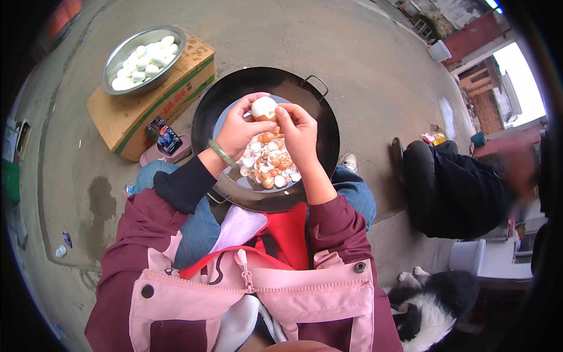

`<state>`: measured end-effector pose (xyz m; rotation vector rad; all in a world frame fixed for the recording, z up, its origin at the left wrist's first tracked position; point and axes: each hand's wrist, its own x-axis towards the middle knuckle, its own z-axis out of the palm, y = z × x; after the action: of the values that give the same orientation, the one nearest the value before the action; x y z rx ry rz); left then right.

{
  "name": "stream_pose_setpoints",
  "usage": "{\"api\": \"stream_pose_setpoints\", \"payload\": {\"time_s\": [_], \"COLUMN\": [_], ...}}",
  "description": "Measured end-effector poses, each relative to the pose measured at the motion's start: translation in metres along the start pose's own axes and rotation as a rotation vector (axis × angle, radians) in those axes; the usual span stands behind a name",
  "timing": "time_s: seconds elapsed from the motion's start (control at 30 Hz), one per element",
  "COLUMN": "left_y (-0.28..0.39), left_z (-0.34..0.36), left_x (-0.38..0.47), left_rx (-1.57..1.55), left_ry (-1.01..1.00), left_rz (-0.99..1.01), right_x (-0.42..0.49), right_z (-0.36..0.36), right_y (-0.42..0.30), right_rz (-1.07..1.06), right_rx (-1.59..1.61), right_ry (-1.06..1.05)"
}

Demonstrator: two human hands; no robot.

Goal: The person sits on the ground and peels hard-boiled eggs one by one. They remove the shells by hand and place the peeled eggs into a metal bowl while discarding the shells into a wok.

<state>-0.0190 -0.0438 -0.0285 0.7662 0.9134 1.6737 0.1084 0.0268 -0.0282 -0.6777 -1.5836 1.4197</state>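
Observation:
A partly peeled boiled egg [264, 108] is held between both hands over a large black wok [321, 132]; its upper part is bare white and brown shell covers the lower part. My left hand [242, 127], with a green bangle at the wrist, grips the egg from the left. My right hand [300, 130] has its thumb and fingers on the egg's right side. Below the hands, brown and white eggshell pieces [277, 165] and water lie in the wok. Peeled eggs [143, 63] fill a metal bowl [107, 83] at the upper left.
The bowl stands on a cardboard box [127, 119]. Beside the box, a lit phone [165, 136] leans on a pink case [178, 152]. At the right sits another person [448, 189] in dark clothes. A black and white dog [431, 308] lies at the lower right.

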Motion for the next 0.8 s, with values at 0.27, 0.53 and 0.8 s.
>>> {"api": "stream_pose_setpoints", "payload": {"time_s": [0.27,0.53,0.8], "left_y": [0.001,0.0,0.011], "left_z": [0.005,-0.002,-0.001], "left_x": [0.0,-0.003,-0.001], "left_rx": [-0.015,-0.193,-0.319], "left_ry": [0.003,-0.058,-0.185], "left_rz": [-0.005,-0.034,-0.044], "right_x": [-0.002,-0.001,0.001], "right_z": [0.005,0.002,-0.02], "right_y": [-0.006,-0.001,0.007], "right_rz": [-0.505,-0.444,-0.223], "right_rx": [-0.566,-0.678,-0.684], "right_ry": [0.173,0.258,0.177]}}
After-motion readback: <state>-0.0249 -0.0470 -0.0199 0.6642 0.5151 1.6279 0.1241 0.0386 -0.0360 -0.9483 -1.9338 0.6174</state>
